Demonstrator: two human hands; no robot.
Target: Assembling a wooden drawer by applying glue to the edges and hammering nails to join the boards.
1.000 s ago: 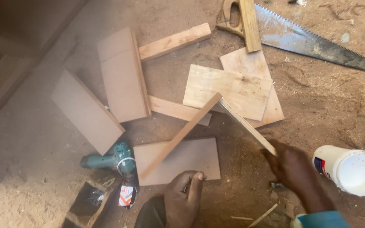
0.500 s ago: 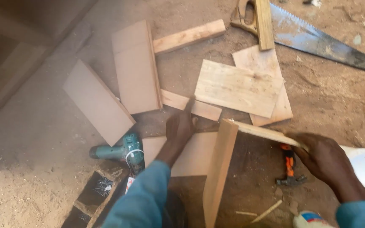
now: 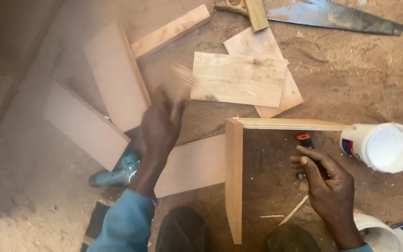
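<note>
On the sawdust-covered ground [image 3: 378, 84] lie several wood pieces: two overlapping flat boards [image 3: 239, 78] at twelve o'clock, a narrow strip [image 3: 171, 31] at eleven, two broad panels [image 3: 113, 74] at ten, one more panel [image 3: 194, 164] beside the left forearm. One L-shaped frame [image 3: 235, 172], two boards joined at a corner, stands on edge at centre. One handsaw [image 3: 336, 16] lies at one o'clock, one teal drill [image 3: 115, 173] at eight, one white tub [image 3: 381, 147] at three touching the frame's far end. Bare dirt stays open at two o'clock. The left hand [image 3: 160, 126], blurred, spreads wide over the panels, left of the frame. The right hand [image 3: 325, 179] curls around an orange-handled tool [image 3: 304, 140] inside the frame's angle.
</note>
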